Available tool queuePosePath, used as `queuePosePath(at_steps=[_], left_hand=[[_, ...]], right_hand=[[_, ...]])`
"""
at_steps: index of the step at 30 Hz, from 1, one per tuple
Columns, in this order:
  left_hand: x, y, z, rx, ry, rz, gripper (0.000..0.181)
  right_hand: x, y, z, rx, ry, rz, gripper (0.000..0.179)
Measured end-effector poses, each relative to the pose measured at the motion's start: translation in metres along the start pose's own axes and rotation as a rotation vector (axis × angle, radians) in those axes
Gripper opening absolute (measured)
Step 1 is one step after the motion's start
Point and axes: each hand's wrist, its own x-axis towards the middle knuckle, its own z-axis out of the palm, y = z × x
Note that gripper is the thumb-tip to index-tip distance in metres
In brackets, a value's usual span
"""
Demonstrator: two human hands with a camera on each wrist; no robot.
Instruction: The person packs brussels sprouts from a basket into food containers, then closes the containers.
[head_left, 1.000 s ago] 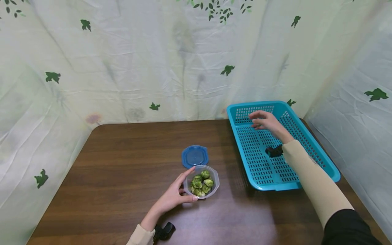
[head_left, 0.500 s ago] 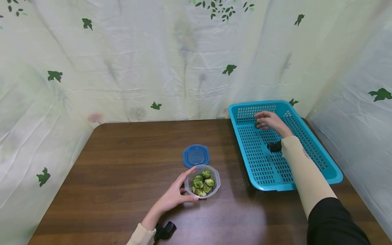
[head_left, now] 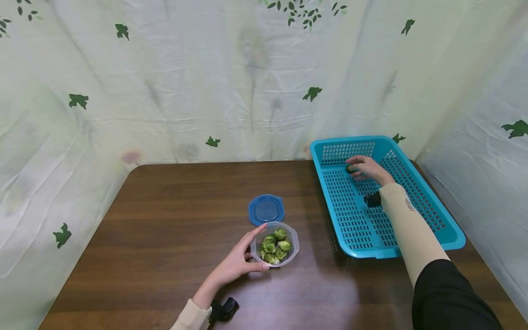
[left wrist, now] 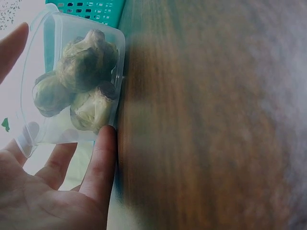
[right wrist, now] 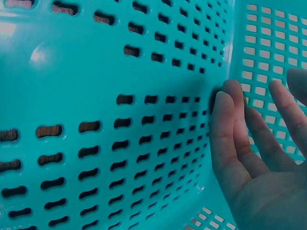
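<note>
My left hand [head_left: 237, 259] holds the side of a clear plastic container [head_left: 295, 251], fingers and thumb spread around its wall. Several green Brussels sprouts [head_left: 275, 246] fill it; they also show through the wall in the left wrist view, where a finger lies along the bottom edge. Inside the blue plastic basket [head_left: 336, 211] reaches my right hand [head_left: 370, 169]. One Brussels sprout [head_left: 349, 169] is visible by its fingertips, low in the basket's far part. The right wrist view shows this hand with loose fingers and the thumb apart; only a sliver of the sprout peeks out behind the fingers.
Just behind the container lies a round blue lid [head_left: 266, 208] on the brown wooden table [head_left: 177, 220]. The basket stands along the table's right side. A pale printed curtain [head_left: 185, 82] hangs behind the table and at both sides.
My right hand has lowered slightly into the basket, and the sprout beside its fingertips has come into sight. The left hand keeps its hold on the container; the head view has shifted a little.
</note>
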Motion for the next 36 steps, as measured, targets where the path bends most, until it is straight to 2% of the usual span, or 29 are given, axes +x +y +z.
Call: queuePosePath(at_steps=[5,15,21,27,36], left_hand=[[-0.0005,0.0008,0.0002,-0.001,-0.001,-0.007,0.087],[0.0002,-0.0010,0.0023,0.001,-0.001,-0.009,0.086],[0.0012,-0.0002,0.0020,-0.003,0.000,-0.003,0.087],[0.0018,0.0015,0.0009,0.001,-0.001,-0.002,0.088],[0.0009,0.0017,0.0018,0.003,0.003,0.000,0.088]], right_hand=[[0.0037,0.0014,0.0019,-0.021,-0.008,0.018,0.043],[0.0036,0.0050,0.0015,0.009,-0.031,0.020,0.044],[0.0015,0.0047,0.0016,-0.034,-0.012,0.023,0.045],[0.0025,0.0047,0.0020,-0.060,-0.035,0.037,0.048],[0.0032,0.0044,0.0066,-0.043,-0.034,0.002,0.046]])
